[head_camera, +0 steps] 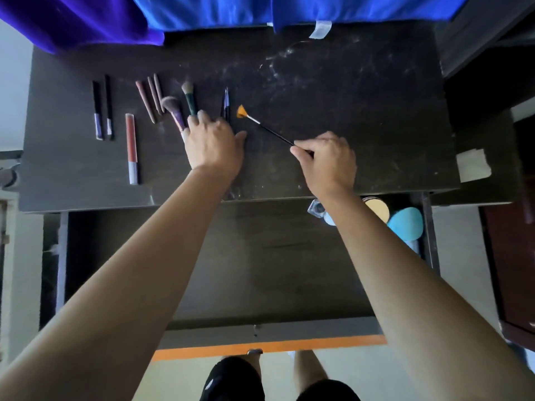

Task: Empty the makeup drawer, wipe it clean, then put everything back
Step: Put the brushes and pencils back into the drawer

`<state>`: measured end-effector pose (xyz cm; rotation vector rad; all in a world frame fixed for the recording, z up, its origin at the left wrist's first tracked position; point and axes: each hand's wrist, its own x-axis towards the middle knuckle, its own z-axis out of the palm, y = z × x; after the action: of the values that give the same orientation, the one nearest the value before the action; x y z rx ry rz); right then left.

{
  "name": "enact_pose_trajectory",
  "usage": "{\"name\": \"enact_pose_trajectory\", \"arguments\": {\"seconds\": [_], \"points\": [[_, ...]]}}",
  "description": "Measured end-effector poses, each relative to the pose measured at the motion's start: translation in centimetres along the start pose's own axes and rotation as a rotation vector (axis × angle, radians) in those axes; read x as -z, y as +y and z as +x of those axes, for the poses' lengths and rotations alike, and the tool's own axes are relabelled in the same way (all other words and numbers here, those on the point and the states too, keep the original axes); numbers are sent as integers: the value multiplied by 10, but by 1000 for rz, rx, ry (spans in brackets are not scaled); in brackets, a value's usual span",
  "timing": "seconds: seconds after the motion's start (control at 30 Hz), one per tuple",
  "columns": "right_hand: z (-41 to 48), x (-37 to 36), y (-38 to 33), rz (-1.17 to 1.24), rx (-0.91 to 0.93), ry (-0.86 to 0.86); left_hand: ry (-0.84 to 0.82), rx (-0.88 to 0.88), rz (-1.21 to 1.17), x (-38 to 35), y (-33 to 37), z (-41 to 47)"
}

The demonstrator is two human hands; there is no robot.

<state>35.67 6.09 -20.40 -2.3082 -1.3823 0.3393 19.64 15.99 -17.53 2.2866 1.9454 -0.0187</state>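
The dark drawer (260, 273) is pulled out below the desk top (362, 111). My right hand (328, 160) pinches the end of a thin black fan brush (262, 125) with orange bristles, which lies slanted on the desk. My left hand (214, 141) rests over the handles of a purple fluffy brush (173, 110) and a green-handled brush (189, 98), fingers curled; whether it grips them is unclear. Two dark pencils (226, 104) lie just beyond it. In the drawer's right end sit a blue sponge (405, 222), a yellow round puff (376, 209) and a small clear jar (317, 208).
On the desk's left lie two black-and-purple liners (101, 111), a red lip gloss tube (131, 149) and three brown pencils (150, 96). Blue and purple cloths (217, 13) hang along the back edge. A folded white cloth (473, 164) lies at the right. The drawer front has an orange edge (269, 347).
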Motion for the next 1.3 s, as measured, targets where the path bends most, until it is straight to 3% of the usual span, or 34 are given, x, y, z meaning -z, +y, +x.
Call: {"name": "enact_pose_trajectory", "arguments": {"seconds": [0.1,0.33,0.8,0.93,1.17,1.3], "points": [[6,10,10,14,-117,4,-32,-15,-156,-5,8,13],[19,19,-1,42,-323,-162,-141,75,-383,-6,9,26],[-10,9,7,-45,-144,-147,-200,-19,-412,-4,20,-10],[-27,9,14,-52,-112,-117,-230,-58,-317,-4,28,-28],[-64,14,28,-16,-90,-111,-91,-49,-430,-23,21,-73],[-109,17,44,145,-82,-87,-79,-8,-455,-26,17,-99]]}}
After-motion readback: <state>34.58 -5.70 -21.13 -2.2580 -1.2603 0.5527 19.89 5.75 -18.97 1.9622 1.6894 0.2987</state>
